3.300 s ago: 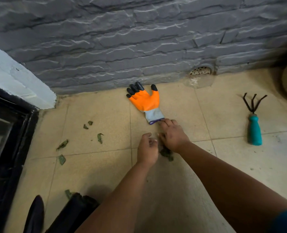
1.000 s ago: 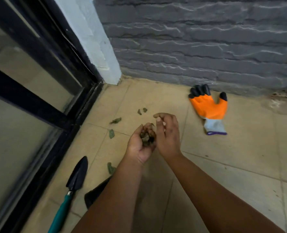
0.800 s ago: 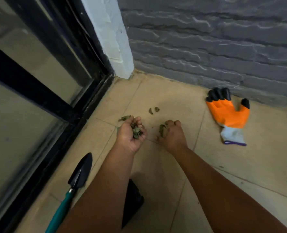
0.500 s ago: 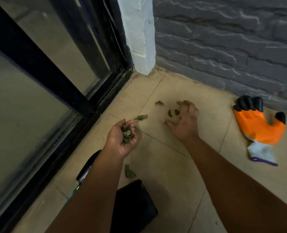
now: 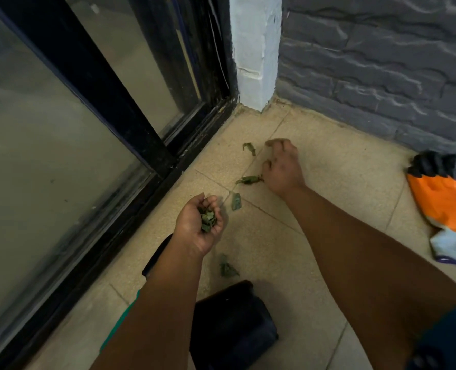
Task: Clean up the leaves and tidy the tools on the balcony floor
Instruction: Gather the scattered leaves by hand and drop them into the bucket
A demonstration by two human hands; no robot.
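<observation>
Centre frame: R hand (image 5: 281, 166), fingers curled & empty, just right of leaf (image 5: 249, 180); L hand (image 5: 199, 225) cups leaves below-left

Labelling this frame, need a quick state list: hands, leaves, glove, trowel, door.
left hand: palm up, cupped round a clump of leaves
right hand: fingers curled, down at the floor beside a loose leaf
floor leaves: four loose on the tiles, not picked up
glove: lying flat by the wall, untouched
trowel: on the floor, mostly hidden under the left forearm
door: cannot tell if fully shut
</observation>
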